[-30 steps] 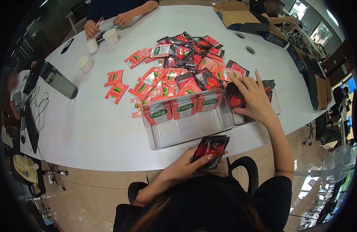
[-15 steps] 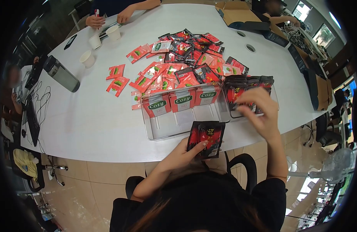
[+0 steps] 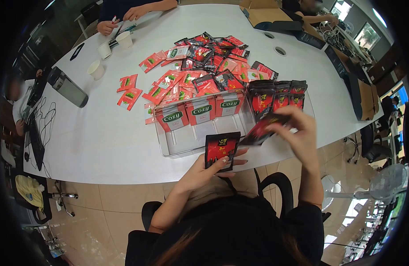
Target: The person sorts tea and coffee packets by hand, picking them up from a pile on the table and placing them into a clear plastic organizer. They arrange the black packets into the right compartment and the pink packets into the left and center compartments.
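Note:
My left hand (image 3: 207,170) grips a black-and-red G7 coffee sachet (image 3: 222,150) upright near the table's front edge, thumb across its face. Between the thumb and fingers of my right hand (image 3: 297,131) is a second coffee sachet (image 3: 263,130), tilted and a little blurred. Behind my left hand stands a clear tray (image 3: 178,148) with a row of red Cozy packets (image 3: 201,111) along its far side. Further right, rows of upright G7 sachets (image 3: 262,101) fill another tray, whose front is partly hidden by my right hand.
Behind the trays lies a loose pile of red and black packets (image 3: 200,66). A grey bottle (image 3: 68,87), paper cups (image 3: 96,70) and a phone (image 3: 77,52) are at the left. Another person's hands (image 3: 108,27) work at the far edge. Open cardboard boxes (image 3: 271,20) line the right.
My right hand, seen without a sachet before, now holds one beside the left hand. The left hand with its sachet has shifted slightly left and up, and the whole view has moved a little.

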The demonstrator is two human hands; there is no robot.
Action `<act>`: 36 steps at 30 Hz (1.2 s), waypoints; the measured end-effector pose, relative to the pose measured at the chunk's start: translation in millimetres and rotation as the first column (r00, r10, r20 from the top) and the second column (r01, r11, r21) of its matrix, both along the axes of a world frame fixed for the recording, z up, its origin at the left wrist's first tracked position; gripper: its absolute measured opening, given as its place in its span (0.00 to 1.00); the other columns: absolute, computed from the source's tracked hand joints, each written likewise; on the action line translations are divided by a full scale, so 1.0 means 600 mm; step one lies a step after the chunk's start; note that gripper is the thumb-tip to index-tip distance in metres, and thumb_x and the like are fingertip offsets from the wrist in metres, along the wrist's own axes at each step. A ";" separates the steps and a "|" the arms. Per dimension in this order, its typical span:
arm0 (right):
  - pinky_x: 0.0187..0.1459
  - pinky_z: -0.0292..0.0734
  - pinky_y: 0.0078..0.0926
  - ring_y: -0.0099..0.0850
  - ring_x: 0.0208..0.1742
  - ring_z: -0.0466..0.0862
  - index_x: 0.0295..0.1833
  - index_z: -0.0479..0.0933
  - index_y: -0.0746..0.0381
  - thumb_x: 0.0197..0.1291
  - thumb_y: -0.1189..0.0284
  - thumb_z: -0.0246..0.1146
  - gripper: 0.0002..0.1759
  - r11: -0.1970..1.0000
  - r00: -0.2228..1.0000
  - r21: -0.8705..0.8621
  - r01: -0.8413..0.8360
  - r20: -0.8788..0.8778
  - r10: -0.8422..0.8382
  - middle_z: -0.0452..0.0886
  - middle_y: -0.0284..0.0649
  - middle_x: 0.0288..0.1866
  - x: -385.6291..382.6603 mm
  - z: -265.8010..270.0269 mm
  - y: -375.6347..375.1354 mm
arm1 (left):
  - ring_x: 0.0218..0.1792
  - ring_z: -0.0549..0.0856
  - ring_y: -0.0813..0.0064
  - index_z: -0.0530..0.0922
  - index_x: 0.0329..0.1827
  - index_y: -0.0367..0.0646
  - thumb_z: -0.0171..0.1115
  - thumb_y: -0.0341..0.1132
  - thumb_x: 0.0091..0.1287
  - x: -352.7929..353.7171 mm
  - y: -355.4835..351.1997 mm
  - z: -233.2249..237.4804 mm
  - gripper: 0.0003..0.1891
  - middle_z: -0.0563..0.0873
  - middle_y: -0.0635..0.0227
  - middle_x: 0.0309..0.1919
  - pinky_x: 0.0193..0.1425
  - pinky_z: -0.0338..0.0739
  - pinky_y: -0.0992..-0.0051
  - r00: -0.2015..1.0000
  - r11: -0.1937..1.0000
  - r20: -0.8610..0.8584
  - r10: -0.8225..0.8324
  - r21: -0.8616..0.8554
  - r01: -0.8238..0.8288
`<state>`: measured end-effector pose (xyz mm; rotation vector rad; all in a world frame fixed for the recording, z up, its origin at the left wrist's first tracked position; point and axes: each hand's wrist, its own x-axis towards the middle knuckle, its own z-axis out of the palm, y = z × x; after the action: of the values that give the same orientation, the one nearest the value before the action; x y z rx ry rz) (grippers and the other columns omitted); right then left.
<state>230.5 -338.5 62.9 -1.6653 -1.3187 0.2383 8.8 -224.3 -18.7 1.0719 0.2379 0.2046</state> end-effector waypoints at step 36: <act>0.71 0.57 0.48 0.41 0.70 0.66 0.70 0.67 0.54 0.40 0.73 0.76 0.46 0.981 0.790 -0.181 -0.069 0.591 0.165 0.67 0.40 0.69 0.070 -0.005 0.088 | 0.57 0.81 0.71 0.65 0.70 0.36 0.46 0.41 0.78 -0.003 0.000 0.007 0.23 0.79 0.59 0.61 0.57 0.80 0.69 0.996 0.997 -0.027 -0.079 -0.016 0.079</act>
<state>272.2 -285.7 60.0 -1.8695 -1.9263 -0.1510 7.1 -224.4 -14.6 1.0681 0.2213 0.1166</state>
